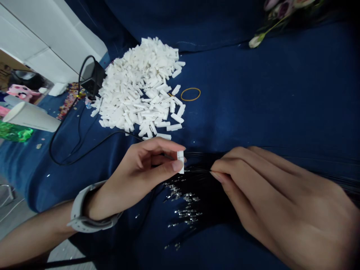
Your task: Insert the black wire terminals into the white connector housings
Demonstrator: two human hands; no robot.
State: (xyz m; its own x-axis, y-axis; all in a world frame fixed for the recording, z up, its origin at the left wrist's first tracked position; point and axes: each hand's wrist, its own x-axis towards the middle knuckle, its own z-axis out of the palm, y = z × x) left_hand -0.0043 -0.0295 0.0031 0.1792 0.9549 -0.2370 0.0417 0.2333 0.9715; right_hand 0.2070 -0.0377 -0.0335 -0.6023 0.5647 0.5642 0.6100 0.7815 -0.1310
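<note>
Between the thumb and fingers of my left hand is a small white plastic connector housing, with slots along its upper end. My right hand pinches thin black wires, whose ends reach toward the housing. Whether a wire tip sits inside the housing I cannot tell. Below both hands lies a bundle of black wires with shiny metal crimp terminals on their ends. Behind my left hand rises a large heap of white connector housings.
Dark blue cloth covers the surface. A tan rubber band lies right of the heap. Left stand a black power adapter with its cable and a tipped white paper cup. Artificial flowers lie at the top right.
</note>
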